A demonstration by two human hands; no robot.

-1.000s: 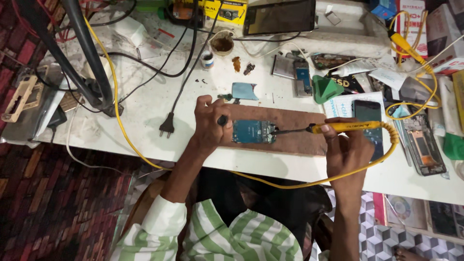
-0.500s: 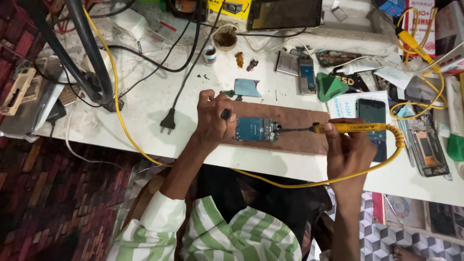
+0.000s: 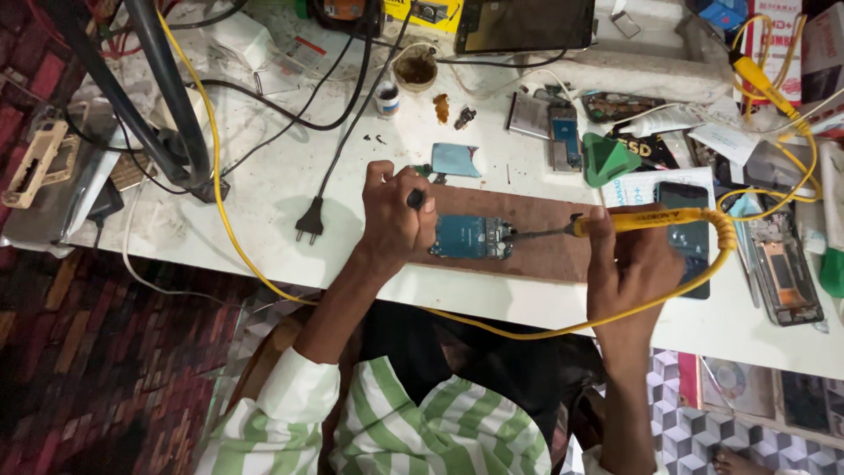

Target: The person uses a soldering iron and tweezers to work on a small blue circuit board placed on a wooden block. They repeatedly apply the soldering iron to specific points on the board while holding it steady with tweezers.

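Bare bench [image 3: 264, 189] lies open at centre left, crossed only by the black plug [image 3: 309, 222] and yellow cable [image 3: 211, 167]. The right side is crowded with phones [image 3: 681, 233], and the dark stand [image 3: 167, 105] blocks the upper left.

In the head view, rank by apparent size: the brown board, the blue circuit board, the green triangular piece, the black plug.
1. Brown board, clearly the largest.
2. Blue circuit board.
3. Green triangular piece, close to the circuit board in area; that order is unsure.
4. Black plug, the smallest.
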